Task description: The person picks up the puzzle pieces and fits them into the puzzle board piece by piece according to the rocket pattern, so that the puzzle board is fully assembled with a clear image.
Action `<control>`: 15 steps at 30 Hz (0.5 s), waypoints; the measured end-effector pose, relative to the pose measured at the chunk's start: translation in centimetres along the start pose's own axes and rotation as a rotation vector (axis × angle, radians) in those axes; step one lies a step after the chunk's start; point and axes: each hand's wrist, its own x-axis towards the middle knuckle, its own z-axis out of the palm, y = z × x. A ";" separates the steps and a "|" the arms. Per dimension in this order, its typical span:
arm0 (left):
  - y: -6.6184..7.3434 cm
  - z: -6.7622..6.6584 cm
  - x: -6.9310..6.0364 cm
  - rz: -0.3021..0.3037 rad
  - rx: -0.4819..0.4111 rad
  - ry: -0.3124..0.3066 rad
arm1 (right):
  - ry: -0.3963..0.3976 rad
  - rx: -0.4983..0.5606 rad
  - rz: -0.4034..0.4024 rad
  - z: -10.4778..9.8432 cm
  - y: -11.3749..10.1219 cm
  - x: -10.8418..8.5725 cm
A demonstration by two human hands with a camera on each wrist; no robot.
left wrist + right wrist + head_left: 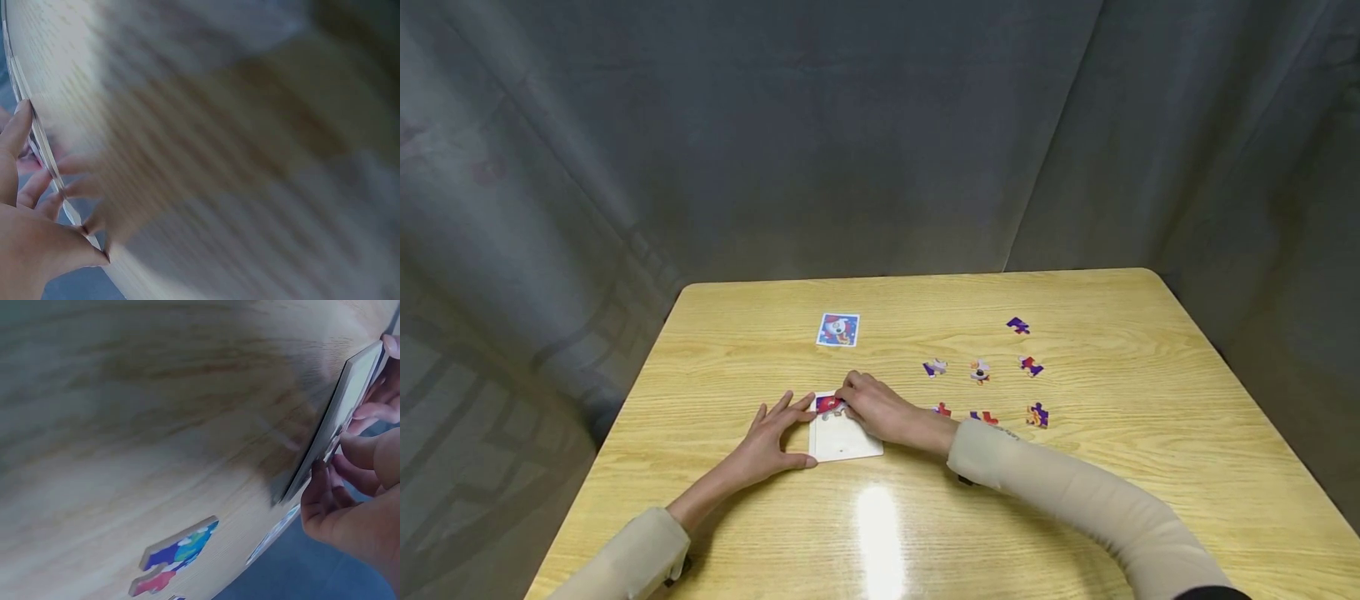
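A white square puzzle board [846, 440] lies on the table, with red and purple puzzle pieces [827, 404] in its upper left part. The left hand [760, 448] rests at the board's left side, fingers spread and thumb at the lower left corner. Seen in the left wrist view, this hand [34, 231] touches the board's edge. Over the board's upper right part, the right hand [882, 410] pinches a small puzzle piece. In the right wrist view the right hand [359, 509] bends its fingers and thumb at the board [351, 397], partly hiding the piece.
Several loose pieces lie right of the board, among them a purple one [1018, 325], a white one [980, 372] and an orange-purple one [1037, 415]. Two are partly hidden by the right arm. A picture card [838, 330] lies behind the board. Grey curtains [865, 133] hang behind the table.
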 end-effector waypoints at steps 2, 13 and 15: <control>0.0 0.0 0.0 -0.002 0.001 0.000 | 0.001 -0.014 0.010 0.0 -0.1 0.1; 0.0 0.1 0.0 -0.006 -0.003 -0.004 | 0.012 -0.074 0.033 0.2 -0.2 0.3; 0.0 0.1 0.0 -0.004 -0.004 -0.003 | 0.013 -0.082 0.034 0.2 -0.3 0.3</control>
